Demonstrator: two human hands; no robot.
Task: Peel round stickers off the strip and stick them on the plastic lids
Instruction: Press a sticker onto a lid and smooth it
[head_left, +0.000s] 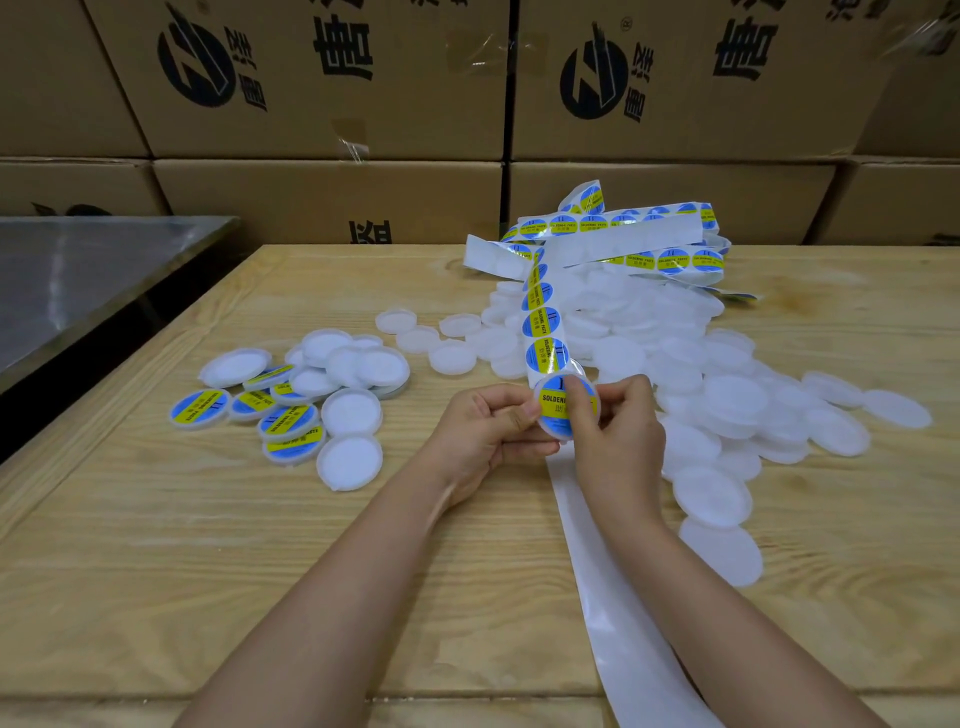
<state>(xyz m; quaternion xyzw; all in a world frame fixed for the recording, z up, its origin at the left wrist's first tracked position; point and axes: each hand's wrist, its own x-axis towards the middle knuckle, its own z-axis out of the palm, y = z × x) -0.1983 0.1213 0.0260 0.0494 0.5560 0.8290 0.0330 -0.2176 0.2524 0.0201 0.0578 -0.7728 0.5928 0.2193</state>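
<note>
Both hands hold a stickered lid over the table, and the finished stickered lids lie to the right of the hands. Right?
Wrong side: the head view shows the finished stickered lids left of the left hand and right hand; plain lids lie right. Both do hold a lid.

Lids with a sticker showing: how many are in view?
7. The held lid sits between the left hand and right hand. Six labelled lids lie at the left on the table. Overlapping white lids there may hide more.
</note>
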